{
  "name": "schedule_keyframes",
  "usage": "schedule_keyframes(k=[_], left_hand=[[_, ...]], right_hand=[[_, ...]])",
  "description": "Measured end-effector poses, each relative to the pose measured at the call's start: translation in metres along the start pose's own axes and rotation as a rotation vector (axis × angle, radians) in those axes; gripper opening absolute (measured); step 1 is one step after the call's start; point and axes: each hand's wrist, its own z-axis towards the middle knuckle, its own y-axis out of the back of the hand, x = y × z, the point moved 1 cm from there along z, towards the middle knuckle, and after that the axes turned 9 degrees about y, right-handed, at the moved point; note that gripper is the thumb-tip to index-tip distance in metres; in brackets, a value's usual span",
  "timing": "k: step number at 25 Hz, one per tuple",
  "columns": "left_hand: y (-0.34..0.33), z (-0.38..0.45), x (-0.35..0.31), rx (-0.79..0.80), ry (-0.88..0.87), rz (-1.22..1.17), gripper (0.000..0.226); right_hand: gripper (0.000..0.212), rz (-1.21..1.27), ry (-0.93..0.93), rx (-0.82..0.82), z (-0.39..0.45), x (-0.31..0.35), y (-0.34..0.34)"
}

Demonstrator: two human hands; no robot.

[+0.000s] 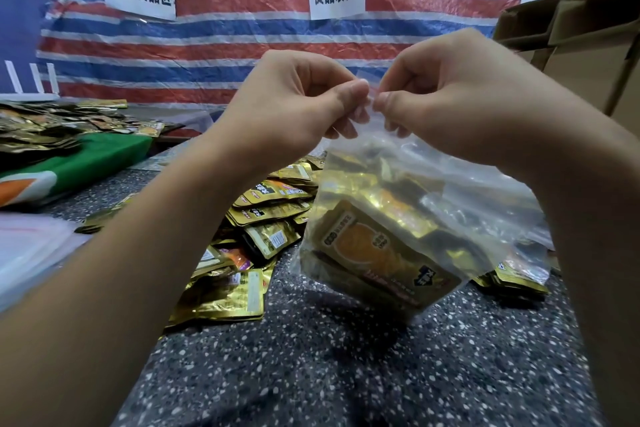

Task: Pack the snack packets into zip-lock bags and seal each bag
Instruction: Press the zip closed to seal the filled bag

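A clear zip-lock bag point(391, 232) hangs above the speckled table, filled with several gold snack packets. My left hand point(294, 104) and my right hand point(446, 97) both pinch the bag's top edge at its middle, thumbs nearly touching at the red-lined zip strip. A loose pile of gold snack packets point(256, 232) lies on the table behind and left of the bag. More packets point(512, 279) show behind the bag at the right.
A stack of empty clear bags point(31, 253) lies at the left edge. A green cloth point(86, 159) holds another heap of packets point(52, 128) at far left. A cardboard box point(585, 42) stands at the right. A striped tarp with paper signs hangs behind.
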Motion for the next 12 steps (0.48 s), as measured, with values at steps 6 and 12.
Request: schedule_keyframes(k=[6, 12], left_hand=[[0.0011, 0.0006, 0.0011, 0.009, -0.002, 0.009, 0.014], [0.0020, 0.0011, 0.0023, 0.041, -0.015, 0.005, 0.018]], right_hand=[[0.016, 0.030, -0.046, -0.003, 0.0001, 0.0017, -0.0013], [0.018, 0.041, -0.058, -0.005, 0.0000, 0.0014, -0.0013]])
